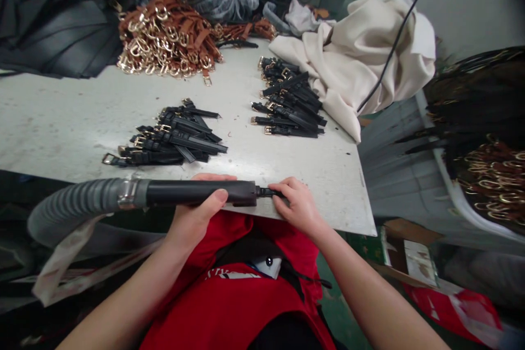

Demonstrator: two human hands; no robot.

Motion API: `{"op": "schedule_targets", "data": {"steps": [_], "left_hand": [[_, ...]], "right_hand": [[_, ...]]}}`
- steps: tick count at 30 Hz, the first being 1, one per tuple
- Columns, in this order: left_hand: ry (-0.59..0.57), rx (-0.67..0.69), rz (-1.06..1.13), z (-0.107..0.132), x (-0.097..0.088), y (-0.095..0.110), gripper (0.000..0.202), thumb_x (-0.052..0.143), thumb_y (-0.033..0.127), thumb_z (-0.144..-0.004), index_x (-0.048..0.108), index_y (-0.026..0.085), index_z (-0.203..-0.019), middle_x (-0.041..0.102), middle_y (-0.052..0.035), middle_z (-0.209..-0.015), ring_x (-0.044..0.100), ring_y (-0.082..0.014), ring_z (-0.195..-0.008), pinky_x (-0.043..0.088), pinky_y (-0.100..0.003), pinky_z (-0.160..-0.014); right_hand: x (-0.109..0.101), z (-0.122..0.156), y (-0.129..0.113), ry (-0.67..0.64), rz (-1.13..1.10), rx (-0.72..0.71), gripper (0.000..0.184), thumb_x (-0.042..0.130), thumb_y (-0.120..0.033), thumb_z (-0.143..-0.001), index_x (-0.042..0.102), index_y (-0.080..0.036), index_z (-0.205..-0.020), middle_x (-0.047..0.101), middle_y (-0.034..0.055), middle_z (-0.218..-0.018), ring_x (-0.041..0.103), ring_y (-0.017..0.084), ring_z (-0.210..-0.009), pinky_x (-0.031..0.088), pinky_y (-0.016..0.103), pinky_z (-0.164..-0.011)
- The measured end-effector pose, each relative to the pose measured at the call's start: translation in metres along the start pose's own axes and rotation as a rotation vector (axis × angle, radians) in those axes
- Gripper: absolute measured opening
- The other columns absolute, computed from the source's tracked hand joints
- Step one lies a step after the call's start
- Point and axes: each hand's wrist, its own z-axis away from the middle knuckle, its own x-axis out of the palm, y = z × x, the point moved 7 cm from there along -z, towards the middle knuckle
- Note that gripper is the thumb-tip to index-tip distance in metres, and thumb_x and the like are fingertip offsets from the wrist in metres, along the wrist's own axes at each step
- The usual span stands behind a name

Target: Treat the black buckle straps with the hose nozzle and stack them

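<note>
My left hand [197, 216] is wrapped round the black tube nozzle [176, 192] of a grey corrugated hose [82, 202], thumb on top. The nozzle lies level along the near edge of the table. At its right end, my right hand [297, 205] pinches a short black strap [266, 192], whose left end meets the nozzle's mouth; I cannot tell how far it reaches inside. Beyond the nozzle lies a pile of black buckle straps [184, 134]. A second pile of black straps [291, 98] sits farther right, most buckles facing left.
Brown straps with gold buckles [168, 38] are heaped at the back of the white table [61, 120]. Black material [49, 22] lies far left, cream cloth [369, 49] back right. To the right stand a grey bin [394, 158] with more straps and a cardboard box [404, 246].
</note>
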Motion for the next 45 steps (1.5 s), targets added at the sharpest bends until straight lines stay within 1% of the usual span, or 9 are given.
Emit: {"op": "schedule_targets", "data": {"steps": [4,10,16,19,26,28,33,39,45], "left_hand": [[0.009,0.038,0.028,0.010,0.004,-0.003,0.023,0.079,0.032,-0.068,0.069,0.024,-0.087,0.074,-0.0033,-0.095,0.067,-0.0217,-0.090,0.052,-0.034,-0.082],[0.060,-0.017,0.193,0.003,0.024,-0.018,0.027,0.079,0.035,-0.065,0.067,0.021,-0.085,0.075,-0.0055,-0.095,0.062,-0.0151,-0.066,0.048,-0.028,-0.058],[0.115,0.104,0.158,-0.005,-0.018,0.022,0.021,0.077,0.033,-0.066,0.068,0.025,-0.082,0.074,-0.0025,-0.086,0.067,-0.0252,-0.091,0.054,-0.037,-0.081],[0.101,0.101,0.094,0.007,-0.025,0.022,0.022,0.078,0.033,-0.066,0.069,0.024,-0.084,0.075,-0.0034,-0.089,0.067,-0.0258,-0.095,0.052,-0.040,-0.091],[-0.073,0.017,0.079,0.015,0.027,-0.018,0.029,0.078,0.034,-0.068,0.065,0.020,-0.089,0.074,-0.0063,-0.101,0.067,-0.0248,-0.099,0.048,-0.044,-0.097],[-0.103,0.017,0.080,0.008,0.027,-0.018,0.028,0.078,0.034,-0.068,0.065,0.020,-0.089,0.074,-0.0059,-0.101,0.067,-0.0241,-0.097,0.049,-0.043,-0.096],[-0.015,0.105,0.033,0.001,0.001,0.000,0.026,0.075,0.037,-0.071,0.066,0.022,-0.091,0.074,-0.0043,-0.097,0.067,-0.0241,-0.094,0.050,-0.041,-0.094],[-0.201,0.110,-0.186,0.009,0.044,0.006,0.024,0.075,0.032,-0.071,0.065,0.020,-0.088,0.074,-0.0073,-0.099,0.068,-0.0238,-0.094,0.052,-0.040,-0.090],[-0.142,0.113,-0.179,-0.003,0.043,0.004,0.022,0.074,0.033,-0.075,0.068,0.020,-0.092,0.074,-0.0053,-0.098,0.067,-0.0227,-0.093,0.050,-0.039,-0.092]], "right_hand": [[0.000,0.001,0.001,-0.008,0.025,-0.001,0.026,0.051,-0.020,-0.087,0.068,-0.021,-0.106,0.065,0.0091,-0.091,0.060,0.024,-0.088,0.046,0.040,-0.076],[0.000,0.001,0.000,-0.003,0.041,-0.021,0.027,0.051,-0.018,-0.085,0.067,-0.021,-0.107,0.065,0.0086,-0.089,0.060,0.024,-0.087,0.047,0.040,-0.074],[-0.001,0.002,0.000,0.031,0.038,-0.015,0.025,0.051,-0.019,-0.086,0.068,-0.020,-0.105,0.064,0.0092,-0.090,0.060,0.024,-0.087,0.047,0.040,-0.076],[0.000,0.003,0.002,0.029,0.046,-0.013,0.026,0.051,-0.021,-0.087,0.068,-0.018,-0.106,0.064,0.0098,-0.091,0.060,0.024,-0.087,0.047,0.040,-0.076],[0.001,0.004,0.005,0.018,0.077,0.002,0.028,0.049,-0.021,-0.086,0.066,-0.018,-0.108,0.062,0.0105,-0.093,0.059,0.025,-0.087,0.047,0.041,-0.076],[0.001,0.004,0.004,0.021,0.072,0.005,0.028,0.048,-0.020,-0.086,0.066,-0.018,-0.108,0.063,0.0105,-0.092,0.059,0.025,-0.087,0.047,0.040,-0.077],[-0.001,0.004,0.002,0.035,0.064,0.028,0.032,0.048,-0.023,-0.086,0.062,-0.017,-0.114,0.063,0.0109,-0.095,0.059,0.025,-0.088,0.046,0.041,-0.078],[-0.001,0.004,0.003,0.035,0.060,0.033,0.037,0.041,-0.018,-0.088,0.057,-0.015,-0.120,0.063,0.0127,-0.098,0.058,0.026,-0.091,0.046,0.042,-0.080],[-0.001,0.003,0.003,0.048,0.055,0.046,0.037,0.043,-0.019,-0.087,0.057,-0.014,-0.122,0.064,0.0121,-0.096,0.059,0.025,-0.087,0.046,0.040,-0.078]]}}
